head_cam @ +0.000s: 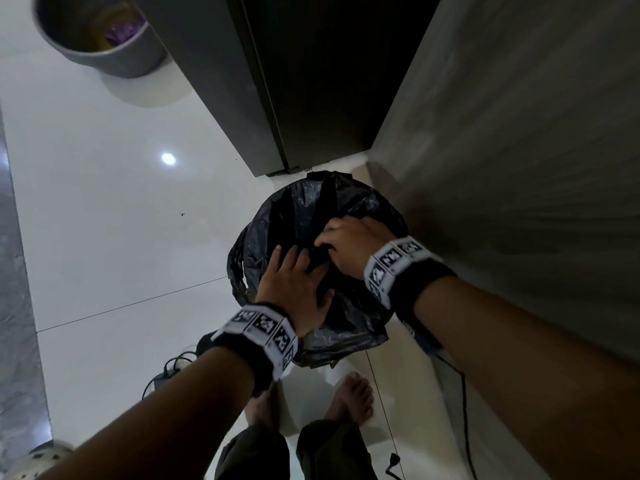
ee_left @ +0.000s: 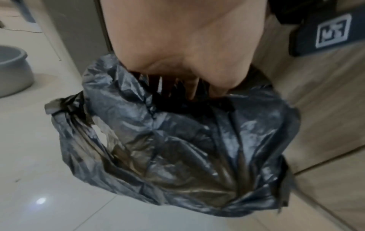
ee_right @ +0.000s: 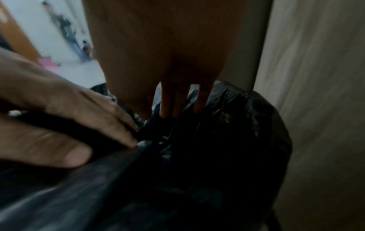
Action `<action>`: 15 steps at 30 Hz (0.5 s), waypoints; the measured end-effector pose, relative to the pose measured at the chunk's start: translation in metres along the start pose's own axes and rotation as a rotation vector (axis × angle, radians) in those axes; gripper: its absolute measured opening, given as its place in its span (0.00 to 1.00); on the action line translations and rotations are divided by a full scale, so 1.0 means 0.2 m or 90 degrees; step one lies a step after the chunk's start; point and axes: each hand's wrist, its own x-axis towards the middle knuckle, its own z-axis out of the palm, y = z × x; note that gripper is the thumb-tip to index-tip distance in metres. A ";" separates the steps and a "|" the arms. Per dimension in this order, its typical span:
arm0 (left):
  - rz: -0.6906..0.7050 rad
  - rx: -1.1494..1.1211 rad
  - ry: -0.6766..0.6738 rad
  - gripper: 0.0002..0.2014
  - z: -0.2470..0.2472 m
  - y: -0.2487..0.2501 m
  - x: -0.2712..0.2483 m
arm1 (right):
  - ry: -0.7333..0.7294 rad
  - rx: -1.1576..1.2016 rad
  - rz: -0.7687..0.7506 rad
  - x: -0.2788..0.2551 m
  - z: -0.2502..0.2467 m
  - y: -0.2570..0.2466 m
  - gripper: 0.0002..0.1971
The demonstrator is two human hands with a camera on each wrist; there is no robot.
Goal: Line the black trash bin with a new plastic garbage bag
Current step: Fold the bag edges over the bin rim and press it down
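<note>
Near edge of the head view: bare feet [head_cam: 349, 396] on the white tiled floor [head_cam: 121, 237], plus a black cable and adapter [head_cam: 166, 370] lying by the left forearm. Just beyond, the black garbage bag [head_cam: 346, 327] is draped over the black trash bin, which it hides almost fully; bag and bin stand on the floor tight against the grey wall [head_cam: 519, 168] on the right, near the corner with the dark door [head_cam: 311, 81]. Left hand [head_cam: 294, 282] lies flat on top of the plastic, fingers [head_cam: 277, 258] straight and slightly spread, likely pressing the loose film down into the bin mouth so it seats. Right hand [head_cam: 349, 244] sits just beyond it, fingers curled over a bunched fold at the centre, seemingly gathering slack to push in; whether it truly pinches the fold, cannot tell, the right wrist view is dark and blurred. Bag edges hang outside the rim on the near and left sides, a handle loop [ee_left: 65, 112] dangling there, so the folding-over looks partly done. Far left corner of the floor: a grey bucket [head_cam: 100, 39] with purple and yellow contents, well apart.
</note>
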 end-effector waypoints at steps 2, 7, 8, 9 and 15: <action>-0.023 0.042 -0.123 0.31 0.03 -0.02 0.04 | -0.096 -0.061 0.037 0.07 0.00 0.08 0.20; -0.022 0.058 -0.215 0.27 0.04 -0.04 0.00 | -0.122 -0.042 0.158 0.09 -0.01 0.12 0.23; -0.013 0.080 -0.217 0.27 0.02 -0.03 -0.01 | -0.066 -0.027 0.151 0.08 -0.02 0.09 0.20; -0.009 0.084 -0.181 0.26 -0.01 -0.03 -0.02 | 0.005 0.001 0.145 0.06 -0.03 0.07 0.17; -0.092 -0.193 0.267 0.30 -0.09 -0.16 -0.04 | 0.400 0.135 0.277 -0.13 -0.01 0.10 0.22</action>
